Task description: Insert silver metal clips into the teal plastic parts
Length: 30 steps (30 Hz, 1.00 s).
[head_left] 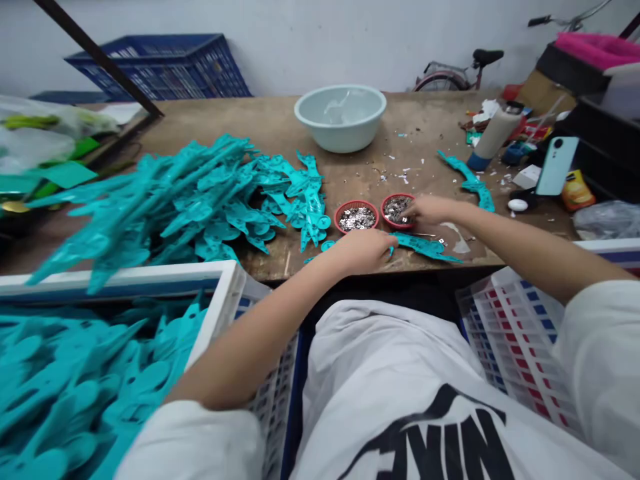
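My left hand (pixel 364 251) is closed over the near end of a long teal plastic part (pixel 425 247), which lies along the table's front edge and points to the right. My right hand (pixel 429 208) reaches into a small red basket (pixel 398 225) of small shiny metal pieces. Its fingertips are pinched together among the pieces, and whatever is between them is too small to make out. Just left of it stands a second red basket (pixel 338 223), also filled with small metal pieces. Beyond my right hand lies another teal part (pixel 470 179).
Teal parts are piled (pixel 200 200) on the table's left. More fill a white-rimmed crate (pixel 227 280) at lower left. A pale basin (pixel 343 137) stands at the back. To the right are a bottle (pixel 495 137), a phone (pixel 557 165) and a white crate (pixel 505 320).
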{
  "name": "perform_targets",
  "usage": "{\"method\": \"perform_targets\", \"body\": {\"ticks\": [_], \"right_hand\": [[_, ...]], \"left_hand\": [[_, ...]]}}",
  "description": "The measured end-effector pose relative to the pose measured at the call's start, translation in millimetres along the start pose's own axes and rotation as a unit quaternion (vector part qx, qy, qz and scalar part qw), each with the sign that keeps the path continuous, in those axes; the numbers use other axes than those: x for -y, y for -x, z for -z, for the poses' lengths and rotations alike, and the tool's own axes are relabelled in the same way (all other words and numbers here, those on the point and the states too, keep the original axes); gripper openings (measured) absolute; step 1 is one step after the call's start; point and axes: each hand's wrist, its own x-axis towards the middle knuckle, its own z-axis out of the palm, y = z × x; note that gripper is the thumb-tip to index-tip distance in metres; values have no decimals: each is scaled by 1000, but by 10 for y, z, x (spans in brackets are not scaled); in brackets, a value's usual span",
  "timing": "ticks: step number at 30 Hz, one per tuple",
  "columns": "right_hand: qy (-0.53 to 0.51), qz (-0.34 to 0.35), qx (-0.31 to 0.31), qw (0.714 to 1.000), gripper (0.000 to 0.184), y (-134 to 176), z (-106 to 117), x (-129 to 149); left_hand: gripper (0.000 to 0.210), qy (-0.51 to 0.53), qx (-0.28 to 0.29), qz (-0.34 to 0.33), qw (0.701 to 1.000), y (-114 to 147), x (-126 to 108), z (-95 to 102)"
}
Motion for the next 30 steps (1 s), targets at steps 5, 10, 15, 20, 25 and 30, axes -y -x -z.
{"method": "perform_targets", "body": {"ticks": [5,10,15,20,25,30], "right_hand": [[15,41,7,999,53,253,-515,-260],[-5,34,-5,999,57,312,-771,-338],[-15,50,-9,999,55,408,-838,-331],[-42,50,-5,998,56,398,-820,-353],[-103,0,-39,994,54,326,-822,-353],[-114,-16,-32,993,45,281,-794,-374]], "left_hand": [[25,-61,86,-26,994,261,209,-109],[66,-112,100,15,989,654,433,-255],[76,-111,144,44,982,816,569,-373],[76,-75,172,33,982,939,649,-358],[83,-23,180,40,983,1115,815,-362],[81,-47,181,46,981,1121,878,-395]]}}
